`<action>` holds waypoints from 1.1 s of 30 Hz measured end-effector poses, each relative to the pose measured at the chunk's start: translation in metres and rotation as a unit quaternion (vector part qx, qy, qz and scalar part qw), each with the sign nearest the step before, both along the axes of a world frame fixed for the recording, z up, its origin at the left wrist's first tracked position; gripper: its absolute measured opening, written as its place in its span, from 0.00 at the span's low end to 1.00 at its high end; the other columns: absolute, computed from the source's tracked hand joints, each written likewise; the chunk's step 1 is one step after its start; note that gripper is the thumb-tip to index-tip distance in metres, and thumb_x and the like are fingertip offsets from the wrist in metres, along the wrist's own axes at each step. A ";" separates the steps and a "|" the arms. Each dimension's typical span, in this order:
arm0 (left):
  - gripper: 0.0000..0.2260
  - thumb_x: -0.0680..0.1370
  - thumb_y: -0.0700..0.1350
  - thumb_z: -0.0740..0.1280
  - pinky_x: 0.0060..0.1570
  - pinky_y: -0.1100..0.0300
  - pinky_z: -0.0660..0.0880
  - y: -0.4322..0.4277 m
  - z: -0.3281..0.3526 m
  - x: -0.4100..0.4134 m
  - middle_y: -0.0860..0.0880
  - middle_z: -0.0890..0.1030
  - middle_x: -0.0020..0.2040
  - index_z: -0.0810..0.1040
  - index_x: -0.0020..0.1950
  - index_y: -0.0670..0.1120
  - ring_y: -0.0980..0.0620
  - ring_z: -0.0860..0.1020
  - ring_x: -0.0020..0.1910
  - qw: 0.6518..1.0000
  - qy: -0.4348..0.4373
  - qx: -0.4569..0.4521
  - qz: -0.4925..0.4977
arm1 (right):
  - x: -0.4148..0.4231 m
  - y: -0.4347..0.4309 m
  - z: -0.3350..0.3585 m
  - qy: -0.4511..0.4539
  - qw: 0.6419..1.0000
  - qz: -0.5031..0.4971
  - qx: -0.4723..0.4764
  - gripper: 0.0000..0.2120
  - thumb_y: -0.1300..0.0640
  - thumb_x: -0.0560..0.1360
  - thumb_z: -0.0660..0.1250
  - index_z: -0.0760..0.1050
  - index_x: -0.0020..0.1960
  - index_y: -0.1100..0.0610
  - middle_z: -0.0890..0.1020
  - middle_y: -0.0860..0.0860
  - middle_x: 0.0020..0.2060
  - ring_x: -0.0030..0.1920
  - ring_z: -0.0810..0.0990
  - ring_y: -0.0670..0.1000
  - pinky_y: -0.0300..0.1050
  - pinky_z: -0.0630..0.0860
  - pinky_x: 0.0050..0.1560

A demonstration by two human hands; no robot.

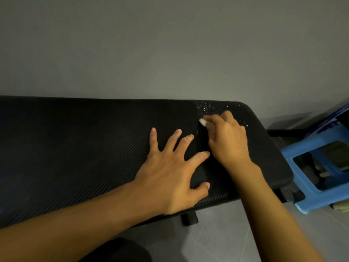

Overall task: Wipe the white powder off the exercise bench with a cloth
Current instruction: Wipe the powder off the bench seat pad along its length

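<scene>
we're pinching the cloth (203,122) in our right hand (226,138) at the powder (205,106), left hand (170,171) splaying wide on the bench (75,138)

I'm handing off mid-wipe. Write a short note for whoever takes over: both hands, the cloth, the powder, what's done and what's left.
Left hand: open, fingers spread flat on the bench.
Right hand: curled round a pale cloth near the bench's right end. Only the cloth's tip shows.
White powder: specks by the far edge beyond the right hand, and a few more to its right.
Done: the rest of the pad in view looks free of powder.
Left: wipe off those specks.
</scene>
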State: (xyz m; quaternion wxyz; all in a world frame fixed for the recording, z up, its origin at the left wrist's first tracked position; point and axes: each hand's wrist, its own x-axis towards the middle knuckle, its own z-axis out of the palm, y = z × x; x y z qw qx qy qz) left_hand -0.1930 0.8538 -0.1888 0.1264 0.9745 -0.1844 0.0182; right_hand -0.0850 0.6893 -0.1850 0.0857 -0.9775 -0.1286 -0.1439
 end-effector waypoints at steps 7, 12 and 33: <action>0.32 0.77 0.70 0.52 0.70 0.26 0.36 0.002 0.000 0.000 0.45 0.49 0.82 0.53 0.79 0.63 0.42 0.40 0.81 1.000 0.004 -0.010 -0.007 | 0.008 0.012 0.003 0.006 1.000 0.024 0.007 0.19 0.48 0.83 0.57 0.72 0.71 0.50 0.75 0.54 0.55 0.52 0.77 0.57 0.61 0.74 0.54; 0.32 0.76 0.70 0.52 0.70 0.25 0.37 0.001 -0.003 0.000 0.44 0.53 0.82 0.56 0.78 0.62 0.40 0.44 0.81 1.000 -0.008 -0.015 -0.003 | 0.003 0.000 0.004 -0.026 0.998 0.052 -0.024 0.20 0.48 0.82 0.56 0.73 0.71 0.50 0.74 0.54 0.54 0.50 0.77 0.57 0.55 0.70 0.50; 0.32 0.77 0.70 0.51 0.71 0.27 0.35 0.004 0.001 0.000 0.45 0.48 0.82 0.52 0.80 0.63 0.42 0.40 0.81 1.000 0.010 0.000 -0.012 | 0.079 0.019 0.002 -0.029 0.998 -0.027 0.042 0.13 0.55 0.82 0.62 0.80 0.64 0.51 0.79 0.54 0.59 0.57 0.73 0.61 0.52 0.65 0.55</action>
